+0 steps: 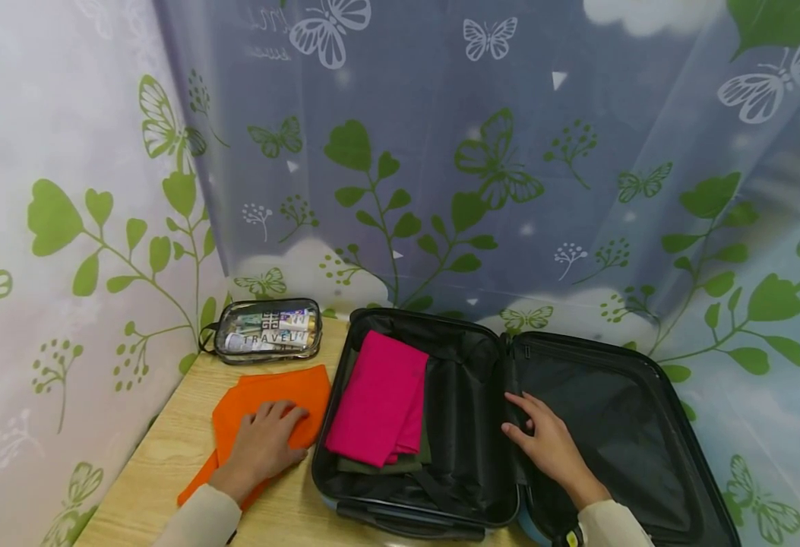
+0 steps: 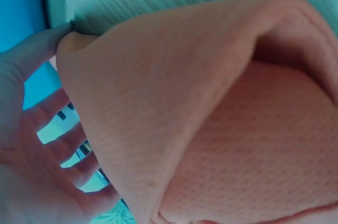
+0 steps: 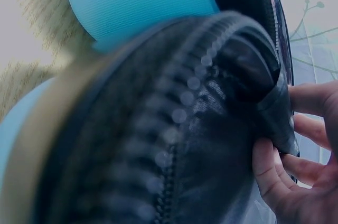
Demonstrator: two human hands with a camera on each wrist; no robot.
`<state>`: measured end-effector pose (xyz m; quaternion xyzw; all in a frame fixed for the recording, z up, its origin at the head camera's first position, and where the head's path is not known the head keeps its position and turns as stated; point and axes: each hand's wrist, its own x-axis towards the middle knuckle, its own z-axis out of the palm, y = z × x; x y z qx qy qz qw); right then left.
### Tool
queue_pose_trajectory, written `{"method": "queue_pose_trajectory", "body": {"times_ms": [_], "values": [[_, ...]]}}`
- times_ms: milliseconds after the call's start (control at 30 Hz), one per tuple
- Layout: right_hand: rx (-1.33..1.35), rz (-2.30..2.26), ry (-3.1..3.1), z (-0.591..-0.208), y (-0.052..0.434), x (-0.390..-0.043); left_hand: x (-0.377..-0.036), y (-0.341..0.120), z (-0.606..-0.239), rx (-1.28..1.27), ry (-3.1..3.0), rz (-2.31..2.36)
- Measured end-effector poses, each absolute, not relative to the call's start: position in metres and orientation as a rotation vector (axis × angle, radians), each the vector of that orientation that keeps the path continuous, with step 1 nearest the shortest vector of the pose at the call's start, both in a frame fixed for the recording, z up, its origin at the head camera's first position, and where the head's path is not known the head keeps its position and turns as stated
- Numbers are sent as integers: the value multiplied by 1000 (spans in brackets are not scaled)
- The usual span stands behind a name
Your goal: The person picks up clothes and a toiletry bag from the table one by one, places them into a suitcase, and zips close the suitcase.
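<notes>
My left hand (image 1: 267, 443) is over a folded orange cloth (image 1: 248, 390) on the table, left of the suitcase. Its fingers are spread in the left wrist view, where the cloth (image 2: 137, 76) hides their tips. An open suitcase (image 1: 418, 524) with black lining lies with its lid (image 1: 618, 425) folded out to the right. Inside its left half is a folded pink cloth (image 1: 381, 395) on top of a dark green cloth (image 1: 358, 465). My right hand (image 1: 550, 444) is at the hinge side between both halves. Beside the black lining (image 3: 211, 182), its fingers look relaxed; whether they touch it I cannot tell.
Behind the orange cloth stands a clear pouch (image 1: 235, 351) marked TRAVEL, with small bottles and tubes inside. The wooden table (image 1: 160, 463) meets a printed curtain (image 1: 427, 251) at the back and left. The suitcase handle (image 1: 409, 520) faces the front.
</notes>
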<state>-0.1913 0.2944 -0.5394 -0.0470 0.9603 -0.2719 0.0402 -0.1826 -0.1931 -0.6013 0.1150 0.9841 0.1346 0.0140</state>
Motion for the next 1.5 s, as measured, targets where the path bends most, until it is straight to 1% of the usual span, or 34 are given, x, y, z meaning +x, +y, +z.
{"method": "queue_pose_trajectory", "body": {"times_ms": [433,767,967,1167,1400,1500], "values": [[-139,-833,2939,-538,294,-190,-180,-193,-598,441,3230,270],[-143,-829,2943,-538,295,-189,-185,-197,-596,386,3290,265],[-143,-834,2936,-537,294,-189,-186,-203,-591,385,3315,338],[-141,-841,2934,-537,294,-191,-190,-212,-572,305,3274,482],[-151,-838,2934,-538,295,-192,-200,-221,-544,77,3138,740],[-153,-842,2934,-539,296,-192,-204,-223,-535,49,3117,851]]}}
